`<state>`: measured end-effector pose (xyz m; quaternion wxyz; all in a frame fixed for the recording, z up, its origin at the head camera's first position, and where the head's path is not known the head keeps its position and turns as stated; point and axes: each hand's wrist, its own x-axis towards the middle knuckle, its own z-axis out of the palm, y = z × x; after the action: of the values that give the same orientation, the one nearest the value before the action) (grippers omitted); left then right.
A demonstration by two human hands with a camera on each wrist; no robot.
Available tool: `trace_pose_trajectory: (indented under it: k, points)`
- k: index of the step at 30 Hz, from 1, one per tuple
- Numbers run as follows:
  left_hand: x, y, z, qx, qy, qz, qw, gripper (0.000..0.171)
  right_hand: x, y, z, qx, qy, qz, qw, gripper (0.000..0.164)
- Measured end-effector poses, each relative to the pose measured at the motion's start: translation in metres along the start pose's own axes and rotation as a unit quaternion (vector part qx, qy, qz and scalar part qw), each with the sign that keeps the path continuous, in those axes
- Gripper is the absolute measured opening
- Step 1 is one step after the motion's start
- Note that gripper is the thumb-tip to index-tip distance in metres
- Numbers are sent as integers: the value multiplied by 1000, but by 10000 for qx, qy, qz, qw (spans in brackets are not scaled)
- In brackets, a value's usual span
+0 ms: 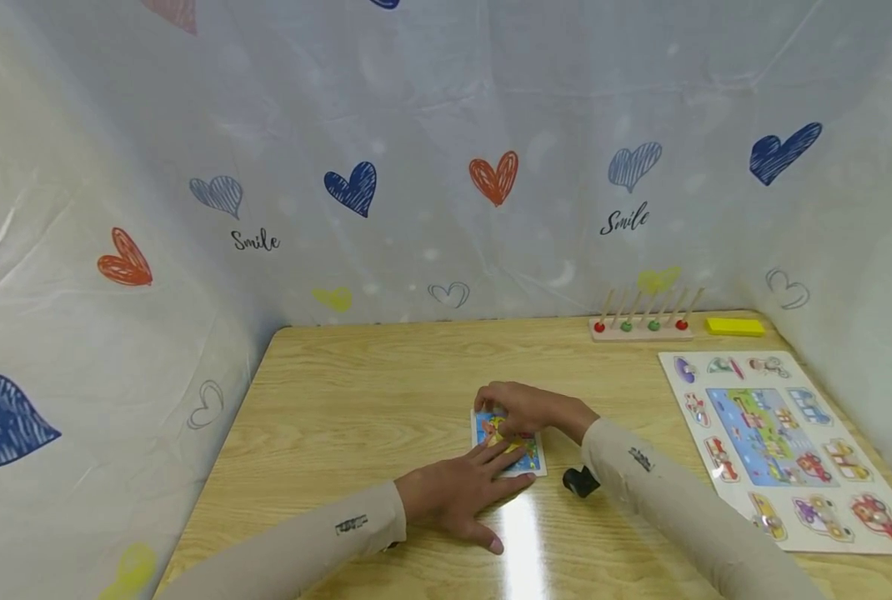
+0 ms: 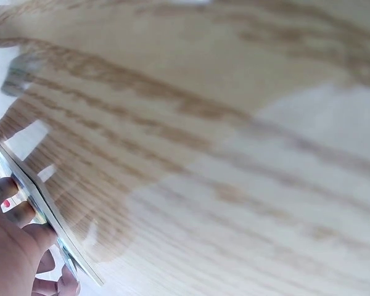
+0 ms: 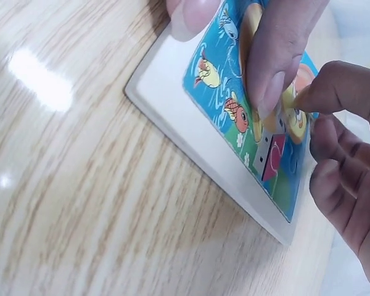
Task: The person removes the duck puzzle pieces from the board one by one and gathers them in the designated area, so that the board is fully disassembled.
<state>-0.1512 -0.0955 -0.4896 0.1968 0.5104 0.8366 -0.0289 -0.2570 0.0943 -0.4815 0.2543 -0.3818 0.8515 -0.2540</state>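
Observation:
A small picture puzzle board (image 1: 539,468) with a white border and a blue water scene lies on the wooden table. Fish and a yellow-orange figure (image 3: 296,126) show on it in the right wrist view. My left hand (image 1: 467,496) rests on its near left part, fingers spread and fairly straight, thumb out on the table. Above it, my right hand (image 1: 524,406) arches over the board's far side with bent fingers. One right fingertip touches the yellow-orange figure, while other fingers curl by the board's edge. Whether they pinch anything is hidden. The left wrist view shows the board edge-on.
A larger knobbed puzzle board (image 1: 682,417) with vehicle pieces lies at the right. Behind it stand a peg rack (image 1: 641,329) with red and green beads and a yellow block (image 1: 734,327). A black object (image 1: 581,482) sits by my right sleeve. A heart-printed curtain (image 1: 416,100) surrounds the table.

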Motion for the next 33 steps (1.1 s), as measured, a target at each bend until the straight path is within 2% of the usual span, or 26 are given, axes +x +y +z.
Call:
trace_pose_trajectory:
  k: [8, 16, 21, 24, 33]
  points:
    - [-1, 1, 2, 46, -31, 1, 10000, 94, 3, 3, 4, -19, 15, -41, 10000, 27]
    - [1, 1, 1, 206, -62, 8, 9998, 93, 7, 3, 2, 328, 83, -19, 9994, 7]
    - [1, 1, 0, 223, -24, 22, 9997, 94, 8, 5, 0, 576, -31, 27, 9983, 9]
    - [1, 1, 1, 225, -2, 20, 9997, 94, 6, 7, -1, 619, -7, -105, 9980, 11]
    - [3, 1, 2, 258, -36, -47, 9997, 93, -7, 13, -8, 635, 477, -498, 9956, 6]
